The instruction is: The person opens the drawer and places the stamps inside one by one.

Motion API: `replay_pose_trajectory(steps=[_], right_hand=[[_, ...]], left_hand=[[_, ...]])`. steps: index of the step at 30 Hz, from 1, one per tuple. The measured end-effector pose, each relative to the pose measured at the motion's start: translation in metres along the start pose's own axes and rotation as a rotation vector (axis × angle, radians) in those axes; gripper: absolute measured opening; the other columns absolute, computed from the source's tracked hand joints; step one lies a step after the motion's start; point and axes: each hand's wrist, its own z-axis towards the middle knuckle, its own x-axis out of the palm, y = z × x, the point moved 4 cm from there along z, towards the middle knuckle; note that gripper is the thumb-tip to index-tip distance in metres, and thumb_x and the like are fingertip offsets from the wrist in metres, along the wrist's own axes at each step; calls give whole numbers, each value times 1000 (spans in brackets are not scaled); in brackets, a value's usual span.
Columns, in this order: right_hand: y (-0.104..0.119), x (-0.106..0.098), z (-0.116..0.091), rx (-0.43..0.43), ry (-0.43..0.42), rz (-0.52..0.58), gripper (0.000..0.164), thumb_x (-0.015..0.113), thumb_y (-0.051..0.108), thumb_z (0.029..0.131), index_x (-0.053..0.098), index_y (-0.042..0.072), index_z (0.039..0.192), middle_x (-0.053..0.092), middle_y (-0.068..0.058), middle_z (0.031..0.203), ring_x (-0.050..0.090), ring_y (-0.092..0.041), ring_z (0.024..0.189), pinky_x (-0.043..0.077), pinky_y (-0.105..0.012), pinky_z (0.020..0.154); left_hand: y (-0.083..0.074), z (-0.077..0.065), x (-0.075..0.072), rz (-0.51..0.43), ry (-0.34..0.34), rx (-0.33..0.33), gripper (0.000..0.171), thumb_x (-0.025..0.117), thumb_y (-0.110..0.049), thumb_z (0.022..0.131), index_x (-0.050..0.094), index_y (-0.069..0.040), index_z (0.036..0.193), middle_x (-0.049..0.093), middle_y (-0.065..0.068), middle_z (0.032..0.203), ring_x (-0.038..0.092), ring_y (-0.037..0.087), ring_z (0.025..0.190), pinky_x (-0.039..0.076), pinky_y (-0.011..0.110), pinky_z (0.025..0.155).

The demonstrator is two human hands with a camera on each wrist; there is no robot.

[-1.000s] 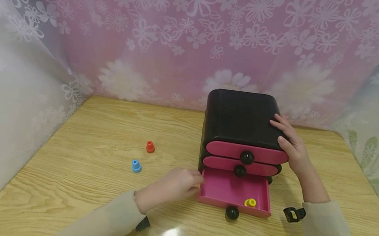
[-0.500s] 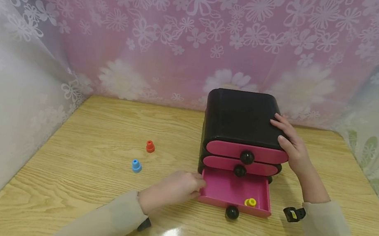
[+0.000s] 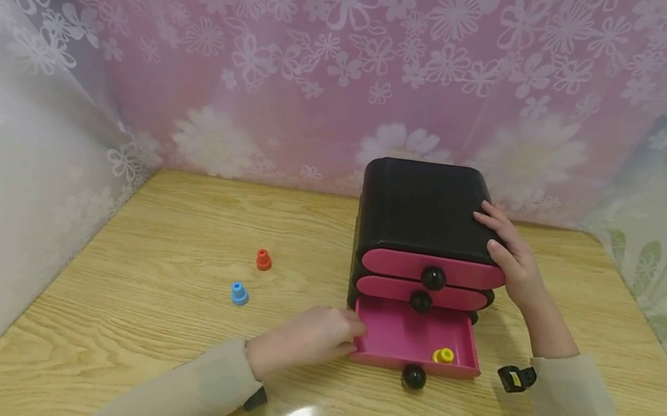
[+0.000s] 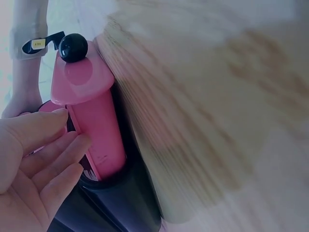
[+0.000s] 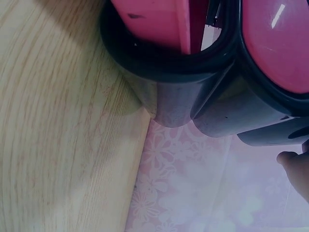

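A black drawer cabinet (image 3: 426, 209) with pink drawer fronts stands on the wooden table. Its bottom drawer (image 3: 393, 325) is pulled out and holds a small yellow stepped plastic piece (image 3: 443, 355) near the front right. My left hand (image 3: 312, 337) is at that drawer's left wall, its bent fingers reaching over the rim. In the left wrist view, the thumb and fingers (image 4: 72, 147) meet the drawer's edge (image 4: 104, 140). My right hand (image 3: 514, 256) rests on the cabinet's top right edge, fingers extended. Only a fingertip (image 5: 289, 162) shows in the right wrist view.
A red stepped piece (image 3: 263, 259) and a blue one (image 3: 239, 294) stand on the table (image 3: 184, 227) left of the cabinet. Round black knobs (image 3: 413, 377) jut from the drawers. A floral curtain (image 3: 281, 45) hangs behind.
My left hand has moved slightly right, its fingers now farther over the drawer's left rim. The bottom drawer's front has shifted a little right with the yellow piece. The right hand stays in place.
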Motion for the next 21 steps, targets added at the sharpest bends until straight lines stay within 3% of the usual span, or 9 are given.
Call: replay_pose_trajectory(steps=[8,14,21], right_hand=[[1,0,2,-2,-6,13,38,38,2,89,45,-4,126,23,-20,140,8,-20,133,0,-46,104],[1,0,1,-2,-5,22,38,38,2,89,45,-3,126,23,-21,140,8,-20,133,0,-45,104],[-2,0,0,-2,-6,17,38,37,0,88,45,-4,125,23,-21,140,8,-20,133,1,-45,104]], left_hand=[[1,0,0,5,-31,13,9,63,-22,82,60,-14,77,53,-9,72,49,2,64,41,16,55],[1,-1,0,-17,-3,10,17,63,-31,81,58,-16,75,49,-10,69,43,1,60,38,15,54],[2,-1,2,-6,0,9,16,64,-30,81,58,-16,75,50,-10,70,43,1,60,39,16,55]])
